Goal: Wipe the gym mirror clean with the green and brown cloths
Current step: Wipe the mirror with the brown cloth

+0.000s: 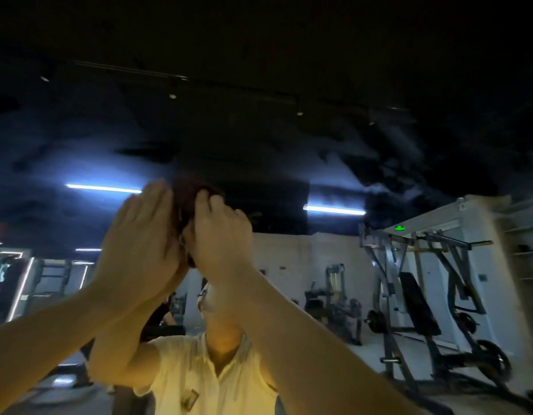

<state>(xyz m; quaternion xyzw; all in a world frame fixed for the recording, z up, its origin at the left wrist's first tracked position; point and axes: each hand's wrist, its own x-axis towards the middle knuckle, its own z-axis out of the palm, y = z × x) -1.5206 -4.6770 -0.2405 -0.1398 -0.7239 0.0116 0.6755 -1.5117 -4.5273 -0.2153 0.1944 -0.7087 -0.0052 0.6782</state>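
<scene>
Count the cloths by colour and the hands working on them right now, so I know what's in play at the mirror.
Brown cloth: 1, held up between both hands
Green cloth: 0 in view
Hands: 2, left hand flat against the cloth, right hand gripping it
Total: 3

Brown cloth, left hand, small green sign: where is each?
Dark brown crumpled cloth (pixel 188 200), head view: its upper fold.
Left hand (pixel 139 235), head view: back of the hand.
Small green lit sign (pixel 399 228), head view: its middle.
</scene>
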